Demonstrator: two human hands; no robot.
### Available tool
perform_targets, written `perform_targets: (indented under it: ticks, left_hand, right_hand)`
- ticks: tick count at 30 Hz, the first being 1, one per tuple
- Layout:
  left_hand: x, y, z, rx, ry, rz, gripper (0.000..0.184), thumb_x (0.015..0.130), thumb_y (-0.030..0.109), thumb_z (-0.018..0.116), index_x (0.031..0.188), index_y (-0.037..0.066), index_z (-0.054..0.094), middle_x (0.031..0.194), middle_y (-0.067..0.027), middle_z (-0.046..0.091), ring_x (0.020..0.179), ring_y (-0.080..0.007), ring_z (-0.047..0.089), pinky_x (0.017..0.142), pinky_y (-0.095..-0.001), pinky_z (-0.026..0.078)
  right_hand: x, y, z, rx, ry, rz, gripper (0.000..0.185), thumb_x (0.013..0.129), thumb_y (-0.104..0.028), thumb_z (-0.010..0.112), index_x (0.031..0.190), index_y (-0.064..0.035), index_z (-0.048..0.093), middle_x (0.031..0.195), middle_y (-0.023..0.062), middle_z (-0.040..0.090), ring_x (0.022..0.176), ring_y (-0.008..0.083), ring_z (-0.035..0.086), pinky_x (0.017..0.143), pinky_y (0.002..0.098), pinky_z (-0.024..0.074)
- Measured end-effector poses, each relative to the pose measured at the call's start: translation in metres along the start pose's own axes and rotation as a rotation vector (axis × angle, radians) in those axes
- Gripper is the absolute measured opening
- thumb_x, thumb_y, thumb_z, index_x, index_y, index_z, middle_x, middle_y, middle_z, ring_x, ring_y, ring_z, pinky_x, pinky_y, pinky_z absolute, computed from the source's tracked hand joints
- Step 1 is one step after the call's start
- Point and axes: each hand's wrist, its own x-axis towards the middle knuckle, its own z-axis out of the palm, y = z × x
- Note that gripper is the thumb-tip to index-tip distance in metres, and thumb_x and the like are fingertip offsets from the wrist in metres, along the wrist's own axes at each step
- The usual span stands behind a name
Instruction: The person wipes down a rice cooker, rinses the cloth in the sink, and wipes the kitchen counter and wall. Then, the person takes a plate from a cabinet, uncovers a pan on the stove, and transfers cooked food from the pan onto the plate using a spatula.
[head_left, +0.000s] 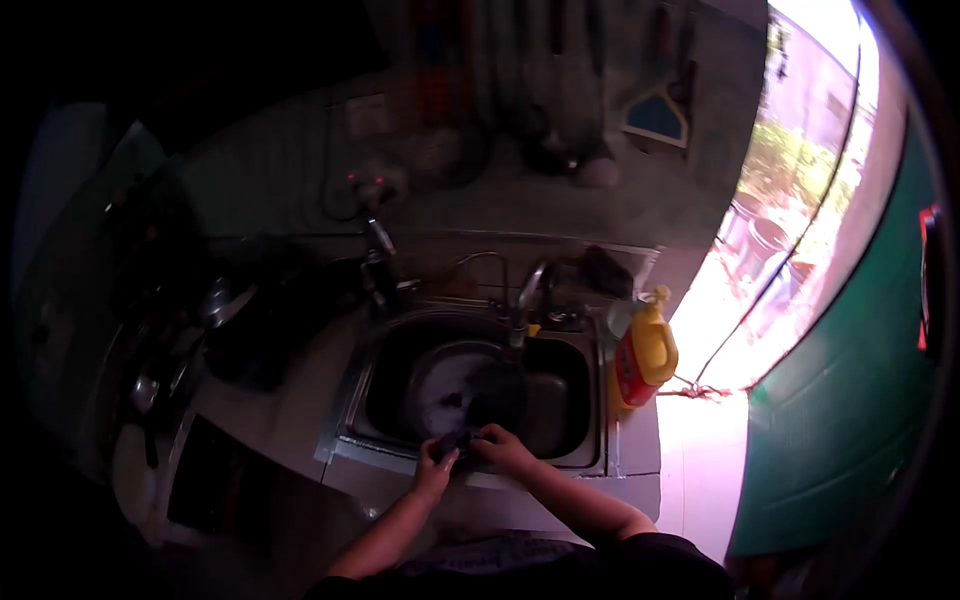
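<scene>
Evidently, a soft dark item between 2 hands at the sink's near edge

The dark item (457, 440) is up at the near edge of the sink (400, 453), roughly midway between its near corners. It looks small, limp and light, perhaps cloth. If wet, it could turn heavier and slippery, though it hardly seems fragile. A pinch at each side would suit it better than a hold at 1 point, since a soft thing sags between grips. Beyond it lies a round tub (428, 378) with pale, cloudy contents; a dark shape there may or may not be part of the item.

The left hand (434, 472) has its fingers closed on the item's left side, thumb toward the right. The right hand (505, 453) grips the other side, fingers bent inward. The left forearm slants up from the lower left; the right comes in flatter, elbow out. A yellow bottle (653, 345) stands on the tabletop (640, 440) beside the sink's right edge.
</scene>
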Motion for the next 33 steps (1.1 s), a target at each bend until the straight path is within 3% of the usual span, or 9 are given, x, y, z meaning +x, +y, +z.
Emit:
perform_targets:
  ticks: [3, 5, 8, 10, 15, 17, 21, 25, 33]
  left_hand:
    - [-0.025, 0.007, -0.025, 0.159, 0.304, -0.211, 0.052, 0.079, 0.040, 0.054, 0.112, 0.001, 0.049, 0.105, -0.0103, 0.056, 0.089, -0.0244, 0.054, 0.079, -0.0306, 0.041]
    - [-0.033, -0.005, -0.040, -0.264, 0.376, -0.320, 0.050, 0.079, 0.040, 0.053, 0.113, 0.003, 0.049, 0.104, -0.0092, 0.057, 0.091, -0.0237, 0.054, 0.078, -0.0305, 0.041]
    - [-0.049, -0.001, -0.061, -0.835, 0.274, -0.163, 0.045, 0.081, 0.038, 0.052, 0.112, 0.005, 0.050, 0.103, -0.0060, 0.057, 0.092, -0.0189, 0.053, 0.079, -0.0286, 0.040]
    - [-0.059, 0.010, -0.061, -0.793, 0.223, -0.092, 0.045, 0.082, 0.039, 0.051, 0.110, 0.004, 0.050, 0.102, -0.0039, 0.056, 0.092, -0.0143, 0.052, 0.081, -0.0283, 0.039]
    - [-0.109, 0.022, -0.085, -0.440, 0.083, 0.021, 0.054, 0.081, 0.046, 0.051, 0.107, -0.002, 0.051, 0.097, -0.0049, 0.054, 0.089, -0.0116, 0.047, 0.080, -0.0269, 0.037]
    - [-0.139, 0.021, -0.106, -0.313, 0.021, 0.043, 0.047, 0.082, 0.039, 0.054, 0.105, -0.001, 0.052, 0.092, -0.0024, 0.055, 0.084, -0.0107, 0.049, 0.076, -0.0259, 0.039]
    - [-0.203, -0.006, -0.170, -0.291, 0.146, 0.022, 0.032, 0.081, 0.025, 0.058, 0.104, 0.003, 0.055, 0.083, -0.0005, 0.055, 0.073, -0.0079, 0.046, 0.066, -0.0230, 0.039]
    - [-0.266, -0.043, -0.232, -0.220, 0.465, 0.083, 0.030, 0.081, 0.021, 0.056, 0.103, 0.002, 0.054, 0.081, -0.0018, 0.055, 0.070, -0.0082, 0.046, 0.064, -0.0229, 0.039]
    - [-0.385, -0.057, -0.307, -0.167, 1.052, 0.101, 0.029, 0.079, 0.018, 0.050, 0.101, -0.001, 0.052, 0.078, -0.0129, 0.058, 0.071, -0.0193, 0.057, 0.064, -0.0311, 0.044]
  right_hand:
    - [-0.008, -0.009, 0.016, 0.351, -0.027, 0.106, 0.017, 0.079, -0.015, 0.057, 0.091, -0.0057, 0.050, 0.080, 0.0031, 0.054, 0.072, 0.0111, 0.050, 0.067, 0.0242, 0.0412]
    - [-0.017, -0.002, 0.036, 0.664, -0.117, 0.129, 0.016, 0.079, -0.011, 0.055, 0.093, -0.0063, 0.049, 0.082, 0.0037, 0.053, 0.075, 0.0120, 0.051, 0.067, 0.0244, 0.0411]
    - [-0.025, -0.008, 0.047, 0.451, -0.102, 0.140, 0.020, 0.077, -0.005, 0.052, 0.096, -0.0053, 0.048, 0.086, 0.0054, 0.054, 0.080, 0.0152, 0.053, 0.070, 0.0252, 0.0415]
    - [-0.028, 0.007, 0.043, -0.479, 0.066, -0.321, 0.027, 0.074, -0.002, 0.051, 0.100, -0.0040, 0.047, 0.092, 0.0072, 0.054, 0.086, 0.0190, 0.053, 0.075, 0.0276, 0.0415]
    - [-0.074, -0.038, 0.094, -0.340, -0.170, -0.510, 0.051, 0.074, 0.001, 0.054, 0.121, -0.0034, 0.036, 0.096, 0.0076, 0.055, 0.092, 0.0179, 0.052, 0.078, 0.0295, 0.0418]
    - [-0.093, -0.045, 0.132, 0.037, -0.378, -0.212, 0.045, 0.076, -0.002, 0.055, 0.119, -0.0011, 0.039, 0.096, 0.0098, 0.056, 0.087, 0.0163, 0.054, 0.076, 0.0277, 0.0418]
    - [-0.092, -0.008, 0.191, -0.044, -0.355, -0.118, 0.020, 0.076, 0.002, 0.056, 0.095, -0.0016, 0.052, 0.080, 0.0029, 0.055, 0.074, 0.0097, 0.051, 0.066, 0.0217, 0.0419]
    - [-0.106, 0.008, 0.271, -0.180, -0.400, -0.387, 0.008, 0.076, -0.001, 0.057, 0.083, -0.0022, 0.054, 0.076, 0.0008, 0.054, 0.068, 0.0072, 0.048, 0.063, 0.0200, 0.0406]
    - [-0.187, -0.017, 0.424, -0.002, -0.770, -0.174, 0.009, 0.085, -0.005, 0.046, 0.094, -0.0046, 0.044, 0.082, 0.0042, 0.054, 0.069, 0.0133, 0.055, 0.061, 0.0239, 0.0457]
